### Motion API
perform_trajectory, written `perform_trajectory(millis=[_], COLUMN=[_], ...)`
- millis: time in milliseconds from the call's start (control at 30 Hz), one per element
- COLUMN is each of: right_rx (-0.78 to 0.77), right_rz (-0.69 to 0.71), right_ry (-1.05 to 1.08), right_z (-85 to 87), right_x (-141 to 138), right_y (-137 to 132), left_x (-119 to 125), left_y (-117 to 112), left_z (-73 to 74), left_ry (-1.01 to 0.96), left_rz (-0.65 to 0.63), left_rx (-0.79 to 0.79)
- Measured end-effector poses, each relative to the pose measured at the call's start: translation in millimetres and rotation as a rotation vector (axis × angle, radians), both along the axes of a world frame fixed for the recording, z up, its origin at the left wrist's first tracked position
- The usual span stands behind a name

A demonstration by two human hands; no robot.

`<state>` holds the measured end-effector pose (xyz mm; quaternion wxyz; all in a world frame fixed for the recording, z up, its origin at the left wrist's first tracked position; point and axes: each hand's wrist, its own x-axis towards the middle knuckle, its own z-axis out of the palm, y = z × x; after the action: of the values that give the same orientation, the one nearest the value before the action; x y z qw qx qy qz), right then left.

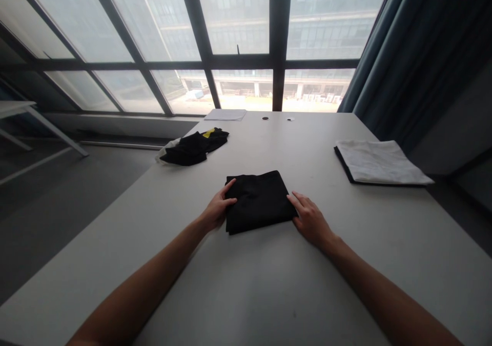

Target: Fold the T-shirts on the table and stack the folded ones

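A folded black cloth (261, 202), several layers thick, is in front of me at the middle of the white table. My left hand (217, 210) grips its left side, with two digits over the top and the others hidden at the edge. On the opposite side, my right hand (309, 220) holds the right edge, its fingers close together along the fold. The cloth's near left corner shows stacked layers. Whether its underside rests fully on the table I cannot tell.
A crumpled black garment (192, 147) with a yellow patch lies at the table's left edge. Folded white fabric (378, 160) over a black layer sits at the right edge. White paper (226, 115) lies at the far end, by the windows. A blue curtain (388, 54) hangs at right.
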<state>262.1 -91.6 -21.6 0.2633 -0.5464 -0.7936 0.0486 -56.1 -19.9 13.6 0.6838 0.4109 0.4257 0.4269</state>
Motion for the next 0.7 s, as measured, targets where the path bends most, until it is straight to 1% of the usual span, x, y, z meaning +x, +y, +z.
perform_trajectory(millis=[133, 167, 300, 333, 367, 467, 700], right_rx=[0.015, 0.019, 0.024, 0.022, 0.020, 0.010, -0.043], right_rz=[0.063, 0.077, 0.122, 0.126, 0.127, 0.138, 0.150], right_ry=[-0.033, -0.041, -0.071, -0.076, -0.080, -0.075, 0.003], right_z=[0.1, 0.5, 3.7, 4.7, 5.6, 5.8, -6.3], right_x=[4, 5, 3, 2, 1, 1, 8], right_y=[1, 1, 1, 1, 1, 1, 3], left_x=[-1, -2, -6, -6, -7, -6, -4], left_y=[5, 7, 13, 15, 15, 14, 13], left_z=[-2.5, -3.0, -5.1, -5.5, -5.9, -7.8, -16.6], left_ry=[0.056, 0.089, 0.305, 0.344, 0.364, 0.354, 0.451], left_rz=[-0.011, -0.003, 0.078, 0.083, 0.078, 0.060, 0.023], left_rx=[0.025, 0.063, 0.333, 0.372, 0.388, 0.369, 0.382])
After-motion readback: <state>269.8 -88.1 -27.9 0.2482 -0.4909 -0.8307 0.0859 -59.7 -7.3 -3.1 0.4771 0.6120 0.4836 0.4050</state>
